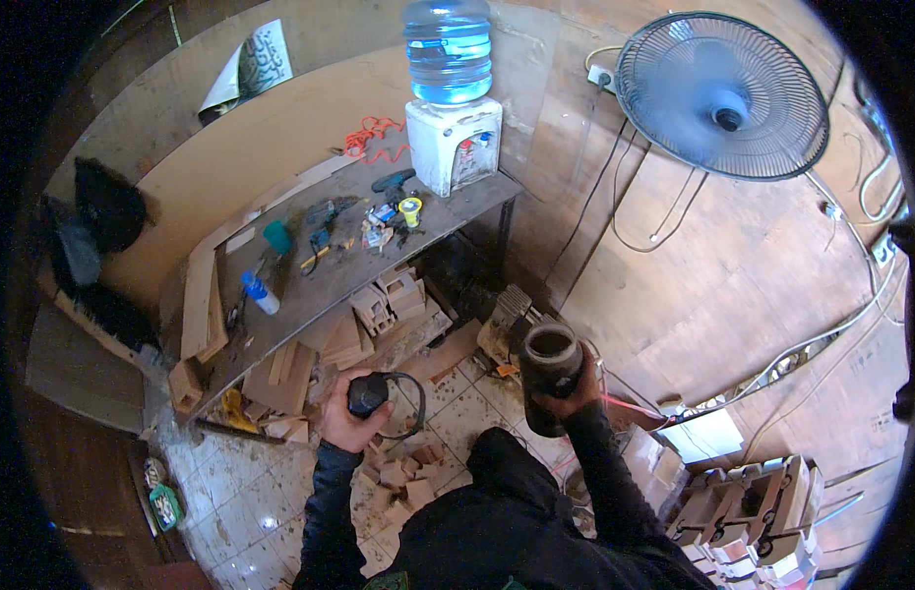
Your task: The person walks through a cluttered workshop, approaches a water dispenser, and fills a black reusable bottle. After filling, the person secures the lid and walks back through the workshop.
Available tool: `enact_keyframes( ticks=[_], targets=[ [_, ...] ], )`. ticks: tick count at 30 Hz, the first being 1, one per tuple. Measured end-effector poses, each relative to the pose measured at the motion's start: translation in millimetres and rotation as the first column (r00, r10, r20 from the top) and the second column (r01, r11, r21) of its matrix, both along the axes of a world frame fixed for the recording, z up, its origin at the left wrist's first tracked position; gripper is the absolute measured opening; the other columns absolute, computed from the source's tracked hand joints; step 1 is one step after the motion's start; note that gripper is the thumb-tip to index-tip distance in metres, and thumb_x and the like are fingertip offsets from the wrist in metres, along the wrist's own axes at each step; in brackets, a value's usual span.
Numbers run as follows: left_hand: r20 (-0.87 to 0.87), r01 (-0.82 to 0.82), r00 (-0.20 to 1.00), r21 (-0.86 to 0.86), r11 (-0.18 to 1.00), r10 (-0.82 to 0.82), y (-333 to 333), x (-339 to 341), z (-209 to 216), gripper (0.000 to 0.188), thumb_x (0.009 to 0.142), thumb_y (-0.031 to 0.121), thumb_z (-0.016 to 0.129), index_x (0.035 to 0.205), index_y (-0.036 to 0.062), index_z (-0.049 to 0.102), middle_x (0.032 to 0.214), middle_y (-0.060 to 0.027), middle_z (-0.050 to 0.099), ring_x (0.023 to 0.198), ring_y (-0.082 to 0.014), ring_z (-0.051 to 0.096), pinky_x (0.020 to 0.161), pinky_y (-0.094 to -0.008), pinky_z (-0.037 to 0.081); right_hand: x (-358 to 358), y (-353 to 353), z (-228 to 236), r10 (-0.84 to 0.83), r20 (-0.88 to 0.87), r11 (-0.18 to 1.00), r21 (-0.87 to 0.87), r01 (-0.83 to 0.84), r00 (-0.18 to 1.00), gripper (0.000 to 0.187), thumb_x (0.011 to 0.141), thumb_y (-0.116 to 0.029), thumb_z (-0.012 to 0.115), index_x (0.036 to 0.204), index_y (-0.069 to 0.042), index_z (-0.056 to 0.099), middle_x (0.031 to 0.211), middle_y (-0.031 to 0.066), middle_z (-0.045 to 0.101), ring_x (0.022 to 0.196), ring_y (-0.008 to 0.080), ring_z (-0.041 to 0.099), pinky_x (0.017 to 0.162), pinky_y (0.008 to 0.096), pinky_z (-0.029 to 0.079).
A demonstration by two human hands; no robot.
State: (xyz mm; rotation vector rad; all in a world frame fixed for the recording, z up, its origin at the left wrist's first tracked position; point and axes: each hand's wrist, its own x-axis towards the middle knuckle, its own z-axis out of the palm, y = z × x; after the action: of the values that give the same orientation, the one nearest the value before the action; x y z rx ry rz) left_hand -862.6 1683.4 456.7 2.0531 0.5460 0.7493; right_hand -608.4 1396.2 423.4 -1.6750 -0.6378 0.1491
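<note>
My left hand (341,418) is closed round a black bottle lid (368,394), and a dark carry loop hangs off the lid's right side. My right hand (574,396) grips a dark, wide-mouthed bottle (548,366) from its right side. The bottle's round mouth is uncovered and faces up toward me; what is inside is too dark to make out. Lid and bottle are apart, with the tiled floor (474,408) showing between them.
Ahead on the left is a workbench (325,285) with a spray can (260,293), a yellow cup (410,211) and tools. A water dispenser (456,147) stands at its far end. A fan (723,95) hangs right. Wood offcuts (403,477) litter the floor; stacked wooden parts (748,516) lie lower right.
</note>
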Motion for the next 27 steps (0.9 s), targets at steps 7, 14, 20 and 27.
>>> enact_keyframes(
  ticks=[7, 14, 20, 27],
  targets=[
    [-0.24, 0.314, 0.934, 0.204, 0.927, -0.264, 134.1, 228.8, -1.6, 0.078, 0.074, 0.028, 0.086, 0.139, 0.0088, 0.049, 0.108, -0.017, 0.065, 0.101, -0.0373, 0.065, 0.087, -0.0471, 0.053, 214.2, 154.4, -56.8, 0.056, 0.118, 0.996, -0.072, -0.047, 0.991, 0.117, 0.053, -0.031, 0.093, 0.148, -0.002, 0.032, 0.136, 0.0195, 0.058, 0.127, 0.0323, 0.056, 0.109, 0.0433, 0.045],
    [-0.455, 0.467, 0.833, 0.27, 0.842, -0.316, 233.9, 513.1, -15.4, 0.116, 0.076, 0.046, 0.08, 0.16, 0.0062, 0.01, 0.111, -0.029, 0.068, 0.097, -0.0454, 0.068, 0.086, -0.0513, 0.055, 415.5, 322.7, -66.5, -0.125, 0.027, 0.926, -0.355, 0.126, 0.992, 0.129, 0.05, -0.048, 0.093, 0.153, -0.01, 0.025, 0.144, 0.0257, 0.048, 0.133, 0.0406, 0.05, 0.109, 0.0492, 0.043],
    [-0.717, 0.51, 0.66, 0.207, 0.835, -0.225, 264.5, 666.2, -24.3, 0.134, 0.075, 0.05, 0.079, 0.16, 0.0092, -0.015, 0.115, -0.0304, 0.069, 0.101, -0.0445, 0.069, 0.093, -0.0483, 0.055, 534.6, 425.2, -121.8, -0.227, 0.092, 0.557, -0.804, 0.206, 0.97, 0.146, 0.05, -0.058, 0.092, 0.161, -0.023, 0.005, 0.155, 0.0252, 0.036, 0.138, 0.0461, 0.044, 0.112, 0.0634, 0.034],
    [-0.779, 0.504, 0.586, 0.134, 0.853, -0.223, 281.0, 735.5, -36.1, 0.143, 0.062, 0.053, 0.085, 0.162, 0.0106, -0.008, 0.155, -0.0291, 0.03, 0.141, -0.0437, 0.036, 0.118, -0.048, 0.031, 601.2, 470.9, -139.8, -0.204, -0.152, 0.518, -0.855, -0.025, 0.967, 0.148, 0.049, -0.058, 0.094, 0.162, -0.026, 0.003, 0.159, 0.0244, 0.032, 0.14, 0.0454, 0.042, 0.112, 0.0644, 0.033]
  ],
)
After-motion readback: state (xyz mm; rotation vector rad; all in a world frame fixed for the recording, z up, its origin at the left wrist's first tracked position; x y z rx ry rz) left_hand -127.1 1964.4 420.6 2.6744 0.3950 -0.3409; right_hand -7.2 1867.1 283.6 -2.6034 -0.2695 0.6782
